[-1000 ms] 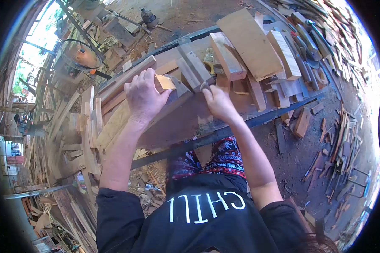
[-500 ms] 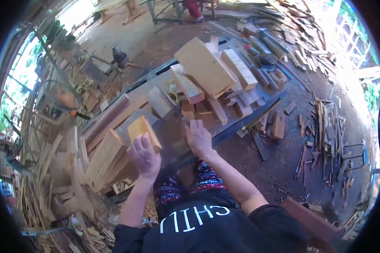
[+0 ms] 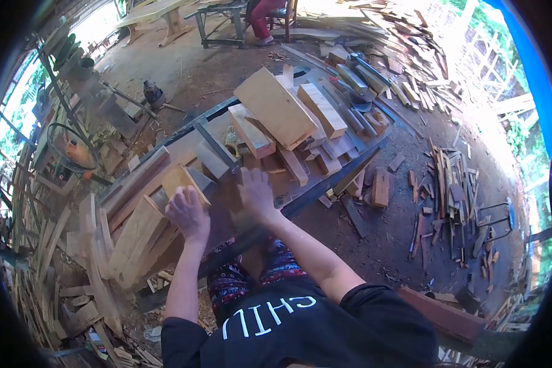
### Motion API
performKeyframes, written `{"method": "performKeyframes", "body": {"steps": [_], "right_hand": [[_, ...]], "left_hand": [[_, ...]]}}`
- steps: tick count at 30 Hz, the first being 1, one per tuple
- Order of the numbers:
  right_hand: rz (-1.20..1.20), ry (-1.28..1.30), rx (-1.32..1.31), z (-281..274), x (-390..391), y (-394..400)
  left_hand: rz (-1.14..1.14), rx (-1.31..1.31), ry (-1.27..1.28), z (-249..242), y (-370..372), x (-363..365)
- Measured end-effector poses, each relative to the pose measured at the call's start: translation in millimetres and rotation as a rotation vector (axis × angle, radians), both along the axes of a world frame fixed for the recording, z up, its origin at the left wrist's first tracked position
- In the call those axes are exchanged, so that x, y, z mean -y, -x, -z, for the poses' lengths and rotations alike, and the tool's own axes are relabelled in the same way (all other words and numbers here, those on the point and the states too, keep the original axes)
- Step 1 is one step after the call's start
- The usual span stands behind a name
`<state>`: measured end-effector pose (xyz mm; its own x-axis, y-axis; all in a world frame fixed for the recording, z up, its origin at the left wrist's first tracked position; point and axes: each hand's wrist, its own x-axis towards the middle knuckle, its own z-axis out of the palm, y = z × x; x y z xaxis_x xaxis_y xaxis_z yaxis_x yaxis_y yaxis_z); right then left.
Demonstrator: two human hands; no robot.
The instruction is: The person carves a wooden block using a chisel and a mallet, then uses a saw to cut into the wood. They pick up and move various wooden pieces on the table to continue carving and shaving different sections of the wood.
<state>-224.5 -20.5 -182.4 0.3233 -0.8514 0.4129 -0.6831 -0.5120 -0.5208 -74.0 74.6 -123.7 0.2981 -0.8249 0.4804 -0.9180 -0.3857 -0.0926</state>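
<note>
My left hand (image 3: 189, 214) is closed on the near end of a pale wooden block (image 3: 179, 178), its fingers over the top edge. The block sits tilted beside larger boards (image 3: 135, 236) at the bench's left end. My right hand (image 3: 257, 195) is partly blurred, just to the right of the block. A dark, narrow straight strip (image 3: 216, 146) runs from its fingertips toward the far bench edge; the gripped end is hidden. Close beyond lie a greyish wood piece (image 3: 211, 162) and a red-ended block (image 3: 251, 132).
A thick board (image 3: 276, 107) and a pale beam (image 3: 322, 110) lie stacked on the workbench (image 3: 313, 193). Long tools (image 3: 356, 116) rest at its right end. Scrap wood (image 3: 454, 190) litters the floor at right. A seated person's leg (image 3: 260, 21) shows at the back.
The view has shifted, so the bench appears farther left. My left hand keeps the block. My right hand has come nearer to it, and the dark strip now shows beyond the fingers.
</note>
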Motion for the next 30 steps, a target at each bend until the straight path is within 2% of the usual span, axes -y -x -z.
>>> {"method": "performKeyframes", "body": {"steps": [5,7,9,11,13,15,17,18,20,21,23,25,28,30], "right_hand": [[0.029,0.02,0.005,-20,-23,38],[-0.093,0.094,0.181,-26,-28,72],[-0.071,0.174,0.207,-31,-18,113],[0.076,0.282,0.132,-28,15,161],[0.292,0.296,0.066,-35,56,207],[0.5,0.269,-0.057,-12,111,256],[0.722,0.175,-0.145,-15,142,277],[0.712,0.172,-0.149,-17,156,284],[0.835,-0.076,-0.214,-18,179,295],[0.819,-0.078,-0.224,-10,191,303],[0.617,-0.097,-0.039,18,217,317],[0.601,-0.052,-0.023,29,224,321],[0.649,-0.198,-0.162,38,232,327],[0.599,-0.086,-0.139,43,234,331]], "left_hand": [[0.019,0.012,0.056,16,-7,-1],[0.021,-0.023,0.065,16,-6,0],[0.032,0.005,0.089,17,-6,-1],[0.022,0.004,0.087,17,-4,0],[-0.004,0.013,0.08,16,-2,0],[-0.019,0.012,0.074,20,-2,0],[-0.014,0.006,0.084,18,-2,1],[-0.023,0.004,0.079,18,-2,1],[-0.017,0.031,0.079,19,-2,0],[-0.033,0.025,0.07,18,-1,0],[-0.017,0.005,0.084,17,0,0],[-0.034,0.006,0.086,17,1,-1],[-0.027,0.025,0.09,16,1,0],[-0.027,0.002,0.079,16,1,0]]}}
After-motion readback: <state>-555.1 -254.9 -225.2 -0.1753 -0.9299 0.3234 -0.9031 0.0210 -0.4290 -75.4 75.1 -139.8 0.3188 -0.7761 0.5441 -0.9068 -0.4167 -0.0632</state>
